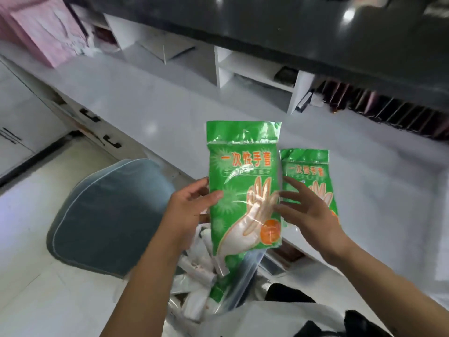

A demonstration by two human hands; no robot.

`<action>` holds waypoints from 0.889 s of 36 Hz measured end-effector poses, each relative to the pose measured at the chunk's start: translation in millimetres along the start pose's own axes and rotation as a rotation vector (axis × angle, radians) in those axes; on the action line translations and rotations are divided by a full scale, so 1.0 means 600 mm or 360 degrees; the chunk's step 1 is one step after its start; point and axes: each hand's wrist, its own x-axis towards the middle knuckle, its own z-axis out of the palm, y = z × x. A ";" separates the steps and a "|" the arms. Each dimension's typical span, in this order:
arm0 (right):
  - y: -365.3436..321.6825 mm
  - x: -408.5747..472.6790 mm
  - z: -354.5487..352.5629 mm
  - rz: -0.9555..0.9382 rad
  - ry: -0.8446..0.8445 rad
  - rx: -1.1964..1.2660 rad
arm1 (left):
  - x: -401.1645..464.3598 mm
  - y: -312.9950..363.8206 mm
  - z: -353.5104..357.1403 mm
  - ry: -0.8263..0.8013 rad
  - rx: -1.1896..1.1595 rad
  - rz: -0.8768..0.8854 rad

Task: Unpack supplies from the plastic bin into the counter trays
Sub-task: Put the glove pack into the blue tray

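My left hand [192, 210] grips a green pack of disposable gloves [243, 188] by its left edge, thumb on the front, holding it upright above the clear plastic bin [245, 283]. My right hand [308, 212] has its fingers spread, the fingertips touching the pack's right edge. A second green glove pack [308, 166] lies on the white counter [170, 113] just behind my right hand. Inside the bin lie white rolls and packets [199, 271] and another green pack [217, 291], partly hidden by my arm.
A blue-grey chair cushion [107, 215] sits left of the bin. Under a dark upper ledge [267, 27], white cubby shelves [255, 76] line the counter's back. Pink bags [48, 27] stand at far left; dark upright items [388, 110] at right. Drawers with black handles [90, 115] run below.
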 end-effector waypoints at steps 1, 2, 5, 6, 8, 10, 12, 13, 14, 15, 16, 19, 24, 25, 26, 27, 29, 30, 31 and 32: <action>0.001 0.003 -0.016 0.0004 0.0045 0.0017 | 0.010 -0.002 0.024 -0.0050 -0.0058 -0.0066; 0.003 0.006 -0.033 0.0011 0.0092 0.0021 | 0.020 -0.005 0.048 -0.0096 -0.0114 -0.0137; 0.020 0.015 -0.084 0.0107 0.0181 0.0117 | 0.048 -0.022 0.114 -0.0177 -0.0177 -0.0336; 0.028 0.018 -0.100 0.0153 0.0199 0.0158 | 0.057 -0.029 0.134 -0.0201 -0.0153 -0.0388; 0.046 0.023 -0.128 0.0230 0.0244 0.0189 | 0.075 -0.043 0.171 -0.0224 -0.0092 -0.0471; 0.062 0.030 -0.150 0.0287 0.0311 0.0141 | 0.097 -0.059 0.204 -0.0217 -0.0030 -0.0548; 0.075 0.043 -0.163 0.0334 0.0385 0.0107 | 0.116 -0.073 0.226 -0.0187 0.0010 -0.0595; 0.081 0.052 -0.170 0.0358 0.0418 0.0071 | 0.127 -0.081 0.238 -0.0183 0.0033 -0.0600; 0.086 0.062 -0.177 0.0374 0.0440 0.0008 | 0.137 -0.087 0.248 -0.0184 0.0060 -0.0589; 0.090 0.072 -0.182 0.0383 0.0449 -0.0071 | 0.146 -0.092 0.257 -0.0174 0.0082 -0.0571; 0.093 0.082 -0.187 0.0389 0.0444 -0.0153 | 0.155 -0.096 0.263 -0.0140 0.0103 -0.0555; 0.098 0.103 -0.193 0.0443 0.0362 -0.0429 | 0.181 -0.118 0.275 0.0032 0.0301 -0.0512; 0.108 0.107 -0.194 0.0497 0.0095 -0.0964 | 0.195 -0.158 0.283 0.0201 0.0967 -0.0316; 0.109 0.106 -0.196 0.0496 0.0094 -0.0986 | 0.193 -0.161 0.284 0.0224 0.1066 -0.0256; 0.109 0.107 -0.199 0.0480 0.0105 -0.1009 | 0.190 -0.163 0.285 0.0247 0.1187 -0.0189; 0.109 0.109 -0.202 0.0440 0.0126 -0.1046 | 0.186 -0.165 0.286 0.0270 0.1308 -0.0104; 0.109 0.116 -0.206 0.0297 0.0208 -0.1121 | 0.181 -0.167 0.292 0.0271 0.1483 0.0133; 0.109 0.122 -0.207 0.0213 0.0243 -0.1139 | 0.180 -0.166 0.298 0.0225 0.1579 0.0244; 0.109 0.132 -0.207 0.0134 0.0255 -0.1165 | 0.182 -0.166 0.307 0.0155 0.1718 0.0325; 0.112 0.143 -0.206 0.0066 0.0240 -0.1215 | 0.187 -0.167 0.315 0.0081 0.1889 0.0381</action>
